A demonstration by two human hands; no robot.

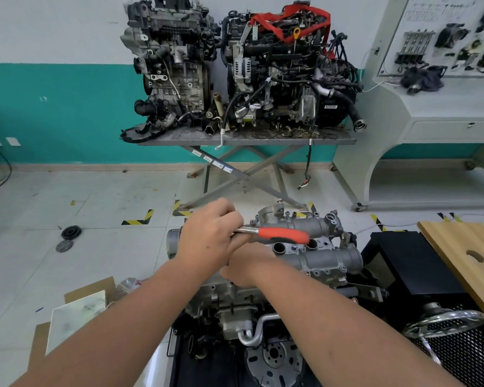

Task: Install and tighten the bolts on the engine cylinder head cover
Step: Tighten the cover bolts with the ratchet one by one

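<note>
Pointing right, ratchet wrench (274, 234) level.

The grey cast cylinder head cover (316, 247) sits atop the engine, extending right of the gripped spot. A chrome ratchet wrench (280, 235) with a red handle is held level across it, handle rightward.

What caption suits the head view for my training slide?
Both hands work a red-handled ratchet on the cylinder head cover.
</note>
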